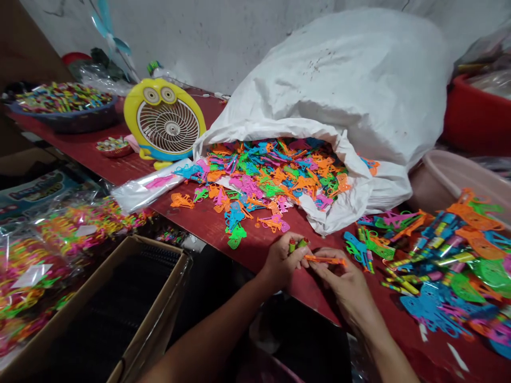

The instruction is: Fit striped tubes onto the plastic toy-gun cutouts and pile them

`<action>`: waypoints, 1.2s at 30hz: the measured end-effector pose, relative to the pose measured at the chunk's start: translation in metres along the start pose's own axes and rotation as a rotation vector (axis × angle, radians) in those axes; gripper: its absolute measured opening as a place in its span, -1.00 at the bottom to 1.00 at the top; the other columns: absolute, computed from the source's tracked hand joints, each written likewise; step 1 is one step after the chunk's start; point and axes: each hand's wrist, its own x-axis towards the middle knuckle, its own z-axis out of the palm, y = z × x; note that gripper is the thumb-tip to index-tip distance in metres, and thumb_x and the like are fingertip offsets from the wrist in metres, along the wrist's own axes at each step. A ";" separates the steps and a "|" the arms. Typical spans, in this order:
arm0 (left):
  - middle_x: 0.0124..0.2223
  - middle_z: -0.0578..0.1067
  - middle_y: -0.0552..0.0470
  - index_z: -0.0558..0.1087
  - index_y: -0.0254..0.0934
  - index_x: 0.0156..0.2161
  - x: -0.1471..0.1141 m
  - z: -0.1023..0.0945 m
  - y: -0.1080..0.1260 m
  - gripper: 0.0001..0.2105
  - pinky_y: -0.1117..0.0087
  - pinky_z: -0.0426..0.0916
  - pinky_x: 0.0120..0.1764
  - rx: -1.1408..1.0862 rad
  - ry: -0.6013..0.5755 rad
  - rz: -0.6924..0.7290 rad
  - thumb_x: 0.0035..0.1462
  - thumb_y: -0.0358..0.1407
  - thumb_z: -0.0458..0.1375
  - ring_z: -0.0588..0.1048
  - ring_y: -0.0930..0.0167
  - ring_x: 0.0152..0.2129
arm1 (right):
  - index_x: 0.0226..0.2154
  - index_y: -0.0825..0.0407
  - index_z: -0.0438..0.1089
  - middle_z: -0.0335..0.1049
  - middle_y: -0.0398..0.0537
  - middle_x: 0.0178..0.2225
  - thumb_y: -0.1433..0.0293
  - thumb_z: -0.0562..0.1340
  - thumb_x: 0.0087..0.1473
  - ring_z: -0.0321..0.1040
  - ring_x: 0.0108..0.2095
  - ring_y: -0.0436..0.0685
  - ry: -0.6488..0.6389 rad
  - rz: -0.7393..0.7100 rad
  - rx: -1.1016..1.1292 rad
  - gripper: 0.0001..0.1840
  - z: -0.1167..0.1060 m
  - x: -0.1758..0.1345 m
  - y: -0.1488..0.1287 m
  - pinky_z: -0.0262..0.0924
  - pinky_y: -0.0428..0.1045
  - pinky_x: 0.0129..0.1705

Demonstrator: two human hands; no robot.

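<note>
Red table (pixel 259 239) beneath, I have both forearms angled in from below, left hand (pixel 288 261) and right hand (pixel 337 270) nearly together, fingers curled. The white sack (pixel 351 80) gapes, full of bright plastic pieces (pixel 271 173); the basin (pixel 64 121) holds small sticks; the carton (pixel 170 298), something black. Between my hands lies an orange piece (pixel 326 260), pinched in the right; the left grips two rolls (pixel 293 246).

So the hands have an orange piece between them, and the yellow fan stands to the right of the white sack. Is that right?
Not quite: in the head view, the yellow fan stands to the left of the white sack, not the right. The hands do have an orange piece between them.
</note>
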 end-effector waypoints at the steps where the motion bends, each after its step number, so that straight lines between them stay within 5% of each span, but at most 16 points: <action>1: -0.39 0.47 0.03 0.28 -0.33 -0.17 0.000 0.000 -0.001 -0.80 0.51 0.23 -0.49 0.012 0.005 0.000 0.16 -0.25 0.10 0.40 0.51 -0.56 | -0.33 0.04 0.48 0.45 0.09 -0.14 0.15 0.41 -0.14 0.38 -0.24 0.15 0.025 -0.046 -0.033 -0.64 0.000 -0.001 0.001 0.21 -0.07 -0.40; 5: -0.49 0.41 0.09 0.30 -0.33 -0.14 -0.001 0.000 -0.004 -0.80 0.51 0.20 -0.49 0.045 0.058 -0.004 0.19 -0.24 0.09 0.34 0.52 -0.60 | -0.49 0.04 0.45 0.44 -0.02 -0.50 0.08 0.37 -0.09 0.34 -0.47 0.10 0.097 0.008 -0.050 -0.65 0.002 -0.007 -0.004 0.21 -0.04 -0.46; 10: -0.33 0.47 0.03 0.31 -0.30 -0.17 -0.003 0.000 -0.005 -0.86 0.48 0.25 -0.39 0.056 0.051 0.077 0.19 -0.29 0.08 0.36 0.53 -0.54 | -0.65 0.03 0.33 0.24 -0.13 -0.71 0.00 0.33 -0.08 0.15 -0.66 0.02 0.234 0.042 -0.157 -0.54 0.001 -0.012 -0.017 0.02 -0.07 -0.63; 16: -0.52 0.37 0.14 0.35 -0.29 -0.18 -0.004 0.000 -0.002 -0.86 0.49 0.24 -0.42 0.162 0.080 0.042 0.17 -0.28 0.10 0.36 0.50 -0.57 | -0.67 0.02 0.26 0.25 -0.12 -0.69 -0.02 0.23 0.04 0.13 -0.63 0.00 0.215 -0.080 -0.348 -0.49 0.007 -0.012 -0.015 -0.02 -0.08 -0.60; 30: -0.54 0.36 0.14 0.37 -0.28 -0.18 -0.006 0.003 -0.003 -0.86 0.49 0.24 -0.46 0.272 0.136 0.068 0.18 -0.28 0.10 0.37 0.48 -0.60 | -0.65 -0.01 0.27 0.24 -0.13 -0.70 0.04 0.17 0.12 0.15 -0.65 0.01 0.267 -0.263 -0.486 -0.52 0.018 -0.015 -0.019 0.00 -0.04 -0.56; 36: -0.28 0.54 0.00 0.43 -0.26 -0.14 -0.009 0.003 -0.007 -0.84 0.42 0.33 -0.27 0.491 0.175 0.195 0.19 -0.29 0.10 0.50 0.37 -0.35 | -0.66 -0.01 0.20 0.23 -0.14 -0.70 0.01 0.15 0.12 0.15 -0.66 0.00 0.219 -0.240 -0.512 -0.49 0.011 -0.007 -0.027 -0.02 -0.05 -0.57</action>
